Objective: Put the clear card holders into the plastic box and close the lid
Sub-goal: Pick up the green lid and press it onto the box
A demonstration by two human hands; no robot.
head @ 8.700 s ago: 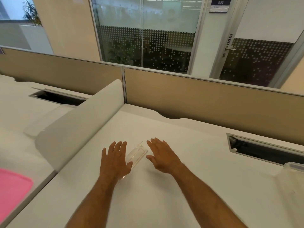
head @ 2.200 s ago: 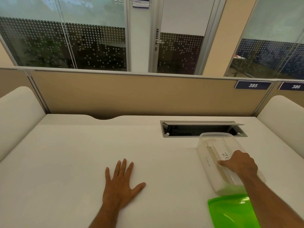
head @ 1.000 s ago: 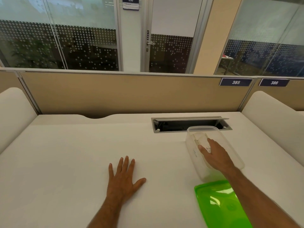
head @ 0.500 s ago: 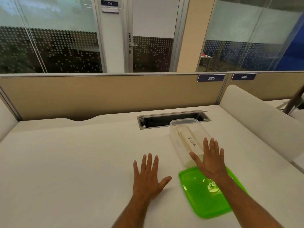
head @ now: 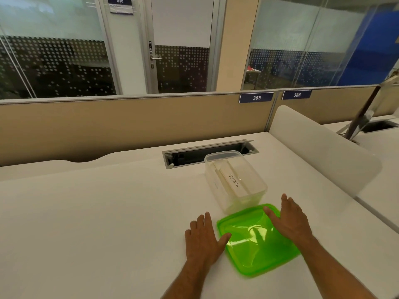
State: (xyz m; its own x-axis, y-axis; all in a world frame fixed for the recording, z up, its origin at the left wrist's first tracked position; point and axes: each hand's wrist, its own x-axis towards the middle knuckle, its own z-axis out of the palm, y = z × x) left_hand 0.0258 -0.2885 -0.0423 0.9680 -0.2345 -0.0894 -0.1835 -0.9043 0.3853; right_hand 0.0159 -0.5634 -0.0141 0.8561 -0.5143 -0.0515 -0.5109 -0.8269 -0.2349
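Open clear box [head: 235, 180] holding card holders [head: 232, 181], green lid [head: 257, 240] beside

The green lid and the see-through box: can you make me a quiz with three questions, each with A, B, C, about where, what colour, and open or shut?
1. Where is the lid?
A. On the box
B. Flat on the desk, in front of the box
C. In the cable slot

2. What colour is the lid?
A. Pink
B. Blue
C. Green

3. Is the plastic box closed?
A. No, its top is open
B. Yes, lid pressed on
C. It lies upside down

Answers:
1 B: the lid lies on the desk between the left hand and right hand.
2 C: it is bright green.
3 A: nothing covers the box's rim.
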